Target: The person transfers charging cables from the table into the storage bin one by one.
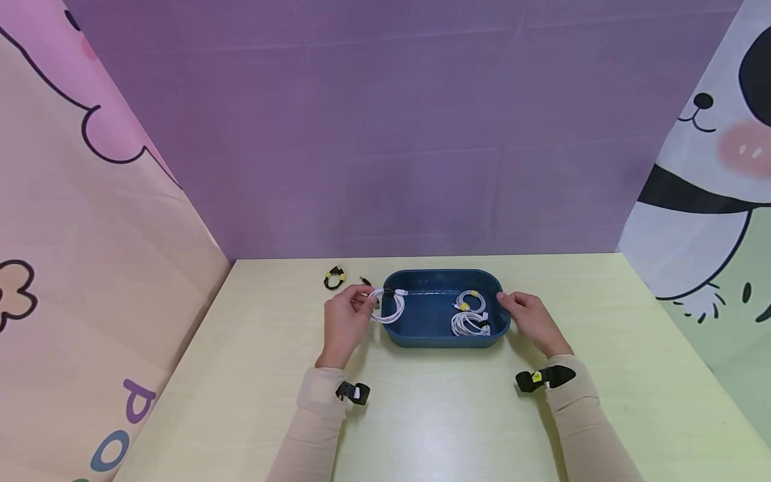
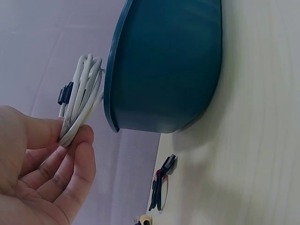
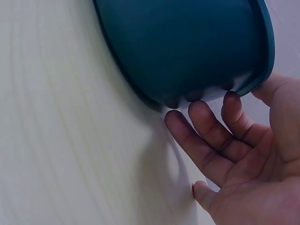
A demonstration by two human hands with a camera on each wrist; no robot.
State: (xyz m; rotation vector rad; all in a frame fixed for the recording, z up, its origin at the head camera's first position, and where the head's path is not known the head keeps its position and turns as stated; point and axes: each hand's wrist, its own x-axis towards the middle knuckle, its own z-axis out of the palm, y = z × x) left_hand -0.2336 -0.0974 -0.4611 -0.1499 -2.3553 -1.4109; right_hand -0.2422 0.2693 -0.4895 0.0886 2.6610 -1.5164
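Observation:
My left hand [image 1: 347, 325] pinches a coiled white cable [image 2: 82, 101] between thumb and fingers. A black tie binds this coil, which hangs over the left rim of a dark blue plastic bin [image 1: 424, 309]. At the bin's other end, my right hand [image 1: 535, 321] grips the rim, its thumb over the edge. In the right wrist view, the fingertips [image 3: 198, 110] of that hand rest against the outer wall. Inside the bin, at its right side, lie two more coiled cables: one white with yellow ties [image 1: 476, 294], and a thicker white one with a black tie [image 1: 466, 325].
Behind my left hand, a small black cable with yellow ties [image 1: 334, 271] lies on the pale wooden table [image 1: 446, 415]. Nearer the bin is another black cable [image 2: 161, 180] with a red band, mostly hidden in the head view. A purple backdrop [image 1: 421, 134] rises behind the table.

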